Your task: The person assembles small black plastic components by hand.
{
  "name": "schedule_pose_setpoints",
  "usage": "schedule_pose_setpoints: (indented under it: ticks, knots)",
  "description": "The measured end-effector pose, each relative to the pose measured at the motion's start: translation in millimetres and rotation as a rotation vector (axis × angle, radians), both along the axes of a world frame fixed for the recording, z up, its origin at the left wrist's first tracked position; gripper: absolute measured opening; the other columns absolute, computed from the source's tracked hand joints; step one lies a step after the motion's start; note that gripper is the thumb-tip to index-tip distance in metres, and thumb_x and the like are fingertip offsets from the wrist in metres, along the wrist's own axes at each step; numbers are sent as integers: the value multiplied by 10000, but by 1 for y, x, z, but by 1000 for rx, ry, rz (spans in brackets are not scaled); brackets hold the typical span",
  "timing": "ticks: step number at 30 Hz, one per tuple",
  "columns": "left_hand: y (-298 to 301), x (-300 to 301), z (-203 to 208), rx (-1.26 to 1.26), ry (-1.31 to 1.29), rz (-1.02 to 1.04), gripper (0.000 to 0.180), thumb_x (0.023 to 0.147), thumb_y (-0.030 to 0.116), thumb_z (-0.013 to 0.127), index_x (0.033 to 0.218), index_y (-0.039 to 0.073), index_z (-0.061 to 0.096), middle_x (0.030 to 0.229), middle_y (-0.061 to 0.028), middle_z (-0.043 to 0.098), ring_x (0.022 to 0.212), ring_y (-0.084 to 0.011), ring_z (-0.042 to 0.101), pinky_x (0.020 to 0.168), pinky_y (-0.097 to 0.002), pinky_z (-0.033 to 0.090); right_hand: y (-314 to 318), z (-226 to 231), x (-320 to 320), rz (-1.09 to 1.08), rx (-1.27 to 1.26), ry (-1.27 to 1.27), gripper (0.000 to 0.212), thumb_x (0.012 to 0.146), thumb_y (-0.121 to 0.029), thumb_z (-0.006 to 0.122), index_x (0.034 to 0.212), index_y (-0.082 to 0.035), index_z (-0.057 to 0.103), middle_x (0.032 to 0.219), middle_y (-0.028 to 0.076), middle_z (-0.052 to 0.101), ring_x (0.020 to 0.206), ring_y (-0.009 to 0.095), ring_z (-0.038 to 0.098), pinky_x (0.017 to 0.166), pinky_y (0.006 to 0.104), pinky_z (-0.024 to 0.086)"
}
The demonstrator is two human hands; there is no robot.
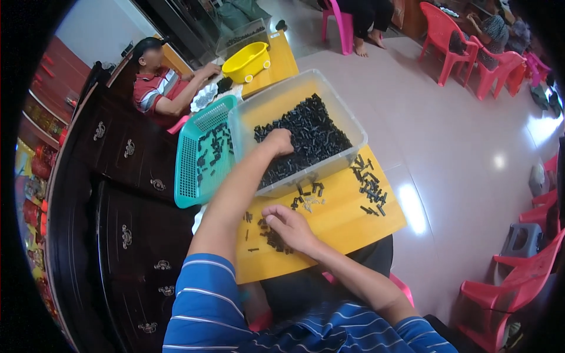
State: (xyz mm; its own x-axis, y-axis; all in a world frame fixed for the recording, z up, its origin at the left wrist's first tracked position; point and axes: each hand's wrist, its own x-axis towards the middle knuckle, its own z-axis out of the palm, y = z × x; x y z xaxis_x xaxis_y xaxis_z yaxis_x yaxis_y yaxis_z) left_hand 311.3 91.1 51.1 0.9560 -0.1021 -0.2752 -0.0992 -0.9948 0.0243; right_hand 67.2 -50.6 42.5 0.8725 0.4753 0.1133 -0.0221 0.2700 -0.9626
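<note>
I note the left hand [279,141] clawed into the nearly full bin [353,126], right hand [288,226] fingers spread over few parts [273,238]; most remains.

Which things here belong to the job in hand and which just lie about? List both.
In use: left hand in clear bin of black parts; right hand on small black pieces; yellow board.
Lying about: teal basket, yellow tub, red chairs.
</note>
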Motion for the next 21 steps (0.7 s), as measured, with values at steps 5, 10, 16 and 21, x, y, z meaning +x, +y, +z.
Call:
schedule_pose_setpoints:
  ticks: [5, 10, 16, 21]
  knots:
    - [-9, -9, 8, 19, -16, -12, 241, 689, 168, 663, 911, 85, 707, 960, -175, 701, 947, -347, 667, 865, -418, 536, -8, 3, -4, 12, -16, 5, 241, 972, -186, 579, 1111, 1, 639, 959, 94, 693, 853, 150, 646, 794, 294, 519]
    - [-7, -6, 16, -110, 76, 45, 278, 759, 141, 658, 1021, 69, 714, 859, -170, 709, 563, -245, 687, 520, -367, 565, -13, 3, -3, -9, -24, -27, 245, 972, -204, 578, 1092, -2, 649, 948, 96, 698, 861, 154, 651, 801, 300, 518]
    - [18, -8, 38, -985, 444, 440, 76, 823, 98, 668, 848, 46, 619, 717, -64, 628, 566, -173, 639, 491, -289, 551, -16, -2, 1, -7, 0, 0, 239, 969, -209, 577, 1069, -5, 653, 930, 92, 699, 879, 155, 658, 815, 297, 514]
    - [26, -30, 85, -1413, 502, 336, 103, 895, 79, 631, 995, 65, 607, 862, -16, 630, 751, -105, 648, 622, -226, 576, -24, 5, 1, 121, 241, 351, 220, 1013, -208, 538, 1072, -20, 637, 979, 22, 671, 903, 91, 605, 832, 237, 476]
